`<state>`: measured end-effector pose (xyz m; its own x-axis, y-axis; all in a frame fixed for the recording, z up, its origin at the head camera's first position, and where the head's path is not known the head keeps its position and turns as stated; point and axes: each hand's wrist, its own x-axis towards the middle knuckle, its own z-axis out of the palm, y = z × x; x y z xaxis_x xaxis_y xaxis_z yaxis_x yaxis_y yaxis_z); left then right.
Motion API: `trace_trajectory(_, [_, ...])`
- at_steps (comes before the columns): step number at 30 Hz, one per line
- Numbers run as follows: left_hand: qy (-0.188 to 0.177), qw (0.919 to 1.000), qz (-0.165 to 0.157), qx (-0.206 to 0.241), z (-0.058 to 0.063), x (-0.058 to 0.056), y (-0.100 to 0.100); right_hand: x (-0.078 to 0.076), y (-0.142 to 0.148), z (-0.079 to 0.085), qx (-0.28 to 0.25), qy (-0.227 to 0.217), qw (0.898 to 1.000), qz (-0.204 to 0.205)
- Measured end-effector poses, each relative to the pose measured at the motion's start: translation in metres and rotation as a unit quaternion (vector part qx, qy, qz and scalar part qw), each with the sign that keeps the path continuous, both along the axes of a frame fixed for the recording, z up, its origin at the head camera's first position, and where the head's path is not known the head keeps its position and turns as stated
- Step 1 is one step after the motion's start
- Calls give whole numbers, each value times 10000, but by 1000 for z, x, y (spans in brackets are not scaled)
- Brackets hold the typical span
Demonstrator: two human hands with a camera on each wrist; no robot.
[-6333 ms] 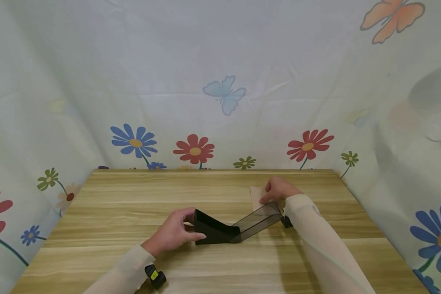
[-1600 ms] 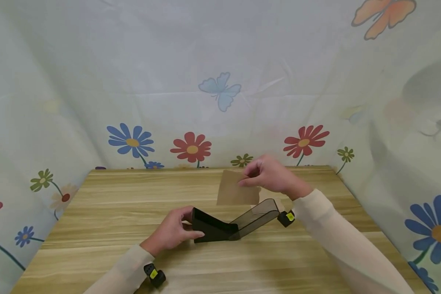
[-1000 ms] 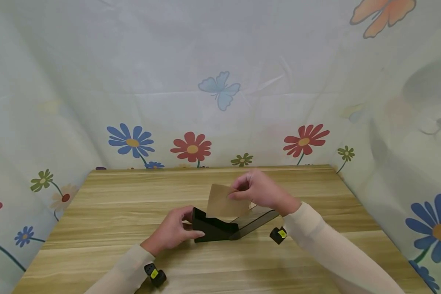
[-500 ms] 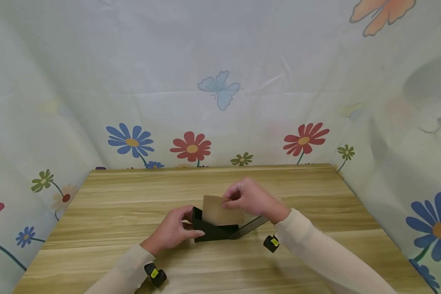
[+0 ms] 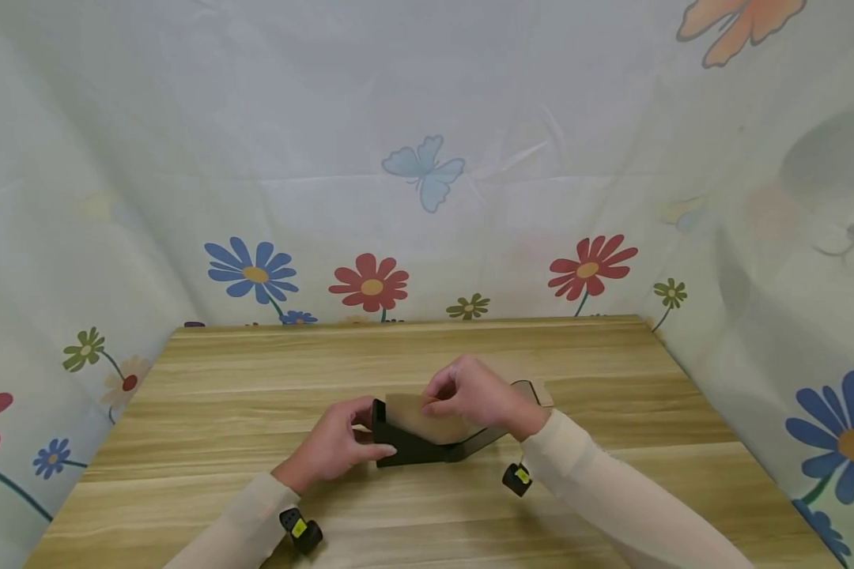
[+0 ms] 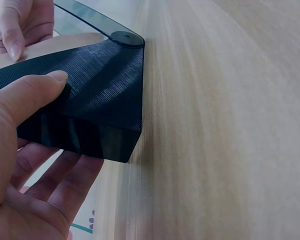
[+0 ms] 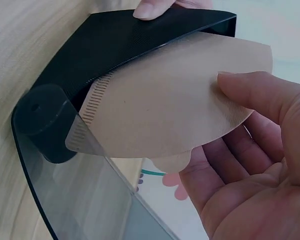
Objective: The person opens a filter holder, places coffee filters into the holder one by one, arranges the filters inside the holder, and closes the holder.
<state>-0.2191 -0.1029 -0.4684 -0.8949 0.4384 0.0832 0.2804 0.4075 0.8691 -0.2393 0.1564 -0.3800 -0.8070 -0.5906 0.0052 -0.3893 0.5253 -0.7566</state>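
My left hand (image 5: pixel 338 442) grips the black ribbed filter holder (image 6: pixel 97 85) by its tall end, thumb on the near side and fingers behind. Its smoky see-through lid (image 7: pixel 85 190) is swung out to the right on a round hinge. Between thumb and fingers my right hand (image 5: pixel 473 395) pinches a brown paper coffee filter (image 7: pixel 160 100) with a crimped edge. The filter's lower part sits inside the holder's opening, and its upper part stands out above the wall. In the right wrist view, a paper tab shows below the filter's curved edge.
Another piece of light brown paper (image 5: pixel 543 393) lies on the wooden table (image 5: pixel 313 356) just past the lid's far end. A flower-printed curtain (image 5: pixel 427 237) hangs behind the table and along both sides.
My right hand lifted the coffee filter from the table behind the lid, carried it left and lowered it into the holder. My left hand has kept its grip on the holder.
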Motion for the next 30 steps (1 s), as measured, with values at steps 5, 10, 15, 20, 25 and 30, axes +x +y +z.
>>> trace_trajectory(5, [13,9999,-42,114,0,0,0,0,-2,-4,97,-40,9998,140])
trace_trajectory(10, [6,9999,-74,119,0,0,0,0,-1,-7,167,-112,9996,187])
trace_trajectory(15, [15,10000,-54,44,1,0,-1,-1,-3,-9,196,-186,9994,230])
trace_trajectory(20, [64,10000,-66,7,0,-1,-1,0,-4,-10,307,-374,9985,238])
trace_trajectory(25, [96,9999,-91,16,0,-1,-1,0,-6,-10,439,-409,9976,352])
trace_trajectory(30, [84,9999,-80,29,0,-1,-1,1,-8,-10,597,-387,9965,441])
